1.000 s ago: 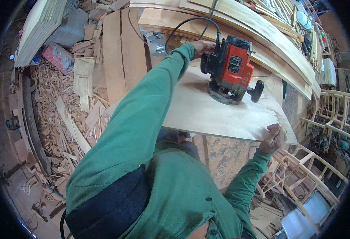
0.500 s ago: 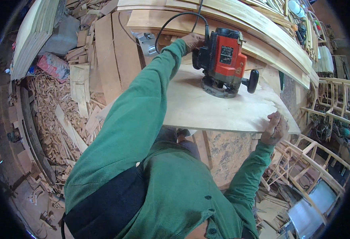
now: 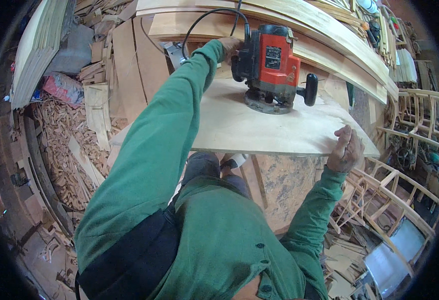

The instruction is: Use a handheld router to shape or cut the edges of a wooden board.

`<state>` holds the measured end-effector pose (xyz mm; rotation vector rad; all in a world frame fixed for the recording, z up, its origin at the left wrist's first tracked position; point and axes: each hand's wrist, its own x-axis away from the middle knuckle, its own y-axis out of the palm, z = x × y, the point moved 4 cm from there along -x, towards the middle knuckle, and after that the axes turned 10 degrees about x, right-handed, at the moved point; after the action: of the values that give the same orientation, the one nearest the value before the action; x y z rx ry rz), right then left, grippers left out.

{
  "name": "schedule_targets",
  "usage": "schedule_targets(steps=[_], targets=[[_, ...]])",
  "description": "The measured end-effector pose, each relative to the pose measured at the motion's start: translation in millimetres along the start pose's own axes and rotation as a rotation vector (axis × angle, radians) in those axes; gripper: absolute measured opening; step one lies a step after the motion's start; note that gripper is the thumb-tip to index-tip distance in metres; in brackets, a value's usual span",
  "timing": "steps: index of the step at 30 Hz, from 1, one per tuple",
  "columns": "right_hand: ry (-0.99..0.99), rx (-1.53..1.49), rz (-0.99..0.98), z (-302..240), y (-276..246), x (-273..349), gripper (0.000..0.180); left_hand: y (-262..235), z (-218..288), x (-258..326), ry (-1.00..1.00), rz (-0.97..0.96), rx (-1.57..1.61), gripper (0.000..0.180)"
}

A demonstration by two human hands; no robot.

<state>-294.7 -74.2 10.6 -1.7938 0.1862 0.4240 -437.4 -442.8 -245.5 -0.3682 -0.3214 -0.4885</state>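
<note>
A red and black router point(image 3: 274, 65) stands upright on its round base on a pale wooden board point(image 3: 259, 132). My left hand point(image 3: 231, 48) reaches to the router's far left side, by its motor housing and cord; the fingers are hidden behind the tool. The router's right black knob point(image 3: 310, 90) is untouched. At the board's near right corner, my right hand point(image 3: 346, 149) is closed over the edge, with bent fingers lying on the top face.
Long planks point(image 3: 329, 52) lie stacked beyond the board. Wood offcuts point(image 3: 62, 145) cover the floor at left, near a stack of curved sheets point(image 3: 39, 52). Wooden chair frames point(image 3: 394, 195) stand at right. The router's black cord point(image 3: 194, 27) loops at the back.
The router and board sit slightly higher and further left in the view. My left hand stays at the router and my right hand at the board's corner.
</note>
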Motion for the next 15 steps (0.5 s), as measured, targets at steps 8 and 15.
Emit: schedule_targets(steps=[8, 15], targets=[[-0.055, 0.015, -0.065, -20, -2, -31, 0.031, 3, 13, 20, -0.562, 0.104, 0.964, 0.032], [0.121, 0.14, 0.405, -6, -10, -16, 0.033, -16, -65, -4, -0.459, 0.256, 1.208, 0.029]])
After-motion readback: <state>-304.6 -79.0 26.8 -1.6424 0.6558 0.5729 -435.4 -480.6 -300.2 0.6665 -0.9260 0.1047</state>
